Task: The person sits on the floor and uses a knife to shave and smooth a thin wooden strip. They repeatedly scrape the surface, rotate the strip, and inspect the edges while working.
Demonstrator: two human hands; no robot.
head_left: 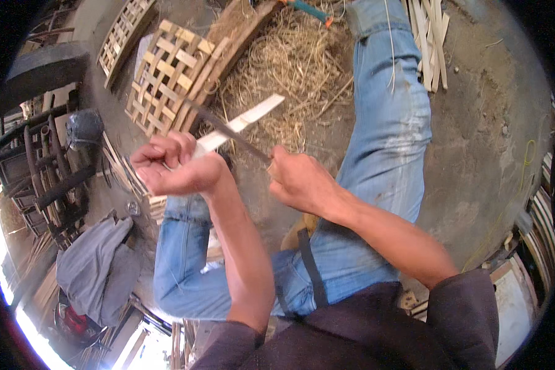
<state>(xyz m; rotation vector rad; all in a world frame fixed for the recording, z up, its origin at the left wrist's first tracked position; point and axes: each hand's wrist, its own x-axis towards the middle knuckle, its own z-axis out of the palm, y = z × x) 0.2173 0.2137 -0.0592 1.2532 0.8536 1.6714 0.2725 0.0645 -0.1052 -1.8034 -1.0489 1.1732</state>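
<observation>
1. Two hands meet above the person's lap: the left hand (177,165) is curled closed around the near end of a pale bamboo strip (245,121), and the right hand (299,179) is closed in a fist around the handle of a knife (228,131).
2. The bamboo strip runs up and to the right from the left hand, its far end free in the air above the straw.
3. The knife's dark blade reaches up and to the left from the right hand and crosses the strip just beyond the left fingers, touching it.
4. The person wears blue jeans (388,135); the right leg stretches out over the dirt floor (481,142), the left knee is bent below the left hand.
5. A heap of dry straw (290,68) lies on the floor beyond the hands.
6. A woven bamboo lattice (166,77) lies to the left of the straw.
7. More cut strips (431,37) lie beside the outstretched leg.
8. A grey cloth (95,265) lies at lower left.
</observation>
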